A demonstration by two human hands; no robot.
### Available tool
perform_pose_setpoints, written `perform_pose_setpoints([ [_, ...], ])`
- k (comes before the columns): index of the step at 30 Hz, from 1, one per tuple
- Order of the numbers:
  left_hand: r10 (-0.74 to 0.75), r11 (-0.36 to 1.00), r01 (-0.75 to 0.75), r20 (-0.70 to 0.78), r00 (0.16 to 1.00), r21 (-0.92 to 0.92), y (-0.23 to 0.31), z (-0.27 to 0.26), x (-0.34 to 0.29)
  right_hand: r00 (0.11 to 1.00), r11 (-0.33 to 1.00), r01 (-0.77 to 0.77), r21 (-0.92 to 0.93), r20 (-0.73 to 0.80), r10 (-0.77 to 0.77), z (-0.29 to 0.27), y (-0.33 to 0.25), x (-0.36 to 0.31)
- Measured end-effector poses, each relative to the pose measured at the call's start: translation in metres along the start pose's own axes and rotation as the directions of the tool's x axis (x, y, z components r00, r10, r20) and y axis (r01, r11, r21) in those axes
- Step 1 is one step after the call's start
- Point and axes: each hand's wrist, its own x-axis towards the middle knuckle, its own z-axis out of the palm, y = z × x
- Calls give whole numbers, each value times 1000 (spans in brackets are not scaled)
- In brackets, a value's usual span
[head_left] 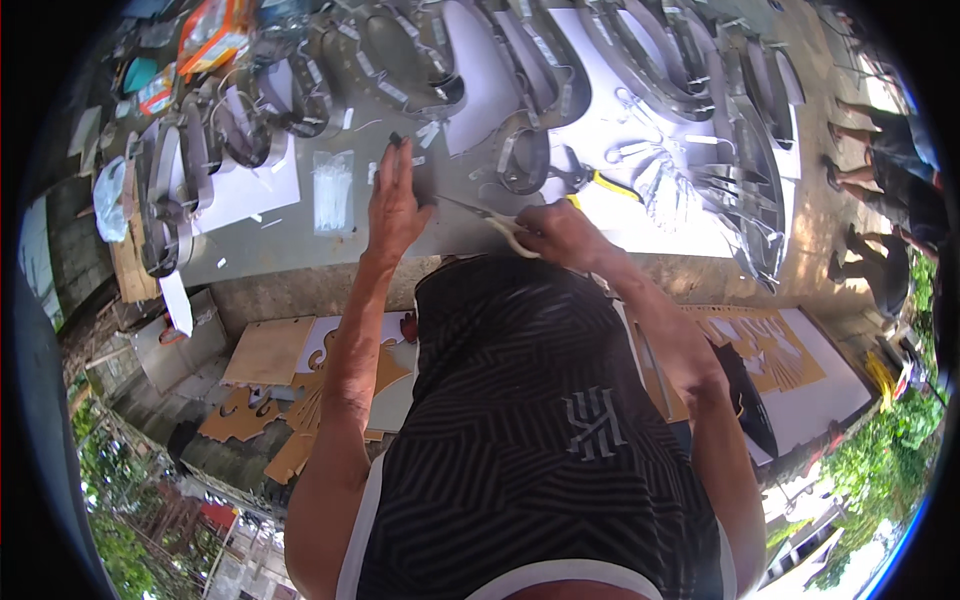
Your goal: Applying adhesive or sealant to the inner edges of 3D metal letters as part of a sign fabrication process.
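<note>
Over the grey table (285, 250), my left hand (394, 205) lies with its fingers stretched out, and a small dark piece (396, 138) shows at its fingertips. My right hand (563, 236) is closed round the cream handles of a pair of scissors (508, 228); their blades point left toward my left hand. Cutting pliers (612, 186) with yellow and black handles lie just beyond my right hand. To the left of my left hand is a clear packet of thin white strips (333, 190). A small curved grey band (520, 165) stands beyond the scissors.
Curved grey bands with white tags (400, 70) crowd the far side. Clear packets and white cables (665, 175) lie on white sheets at right. An orange plastic bag (212, 35) is at far left. Cut brown boards (265, 352) lie behind me. People's legs (870, 180) show at right.
</note>
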Motion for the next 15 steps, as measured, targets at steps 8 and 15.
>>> perform_pose_setpoints([
  [8, -35, 991, 12, -167, 985, -135, 13, -11, -14, 950, 709, 99, -699, -145, -276, 80, 4, 39],
  [15, -2, 726, 172, 249, 969, -666, 116, -49, -22, 780, 976, 25, -215, -607, -154, -7, -48, -16],
])
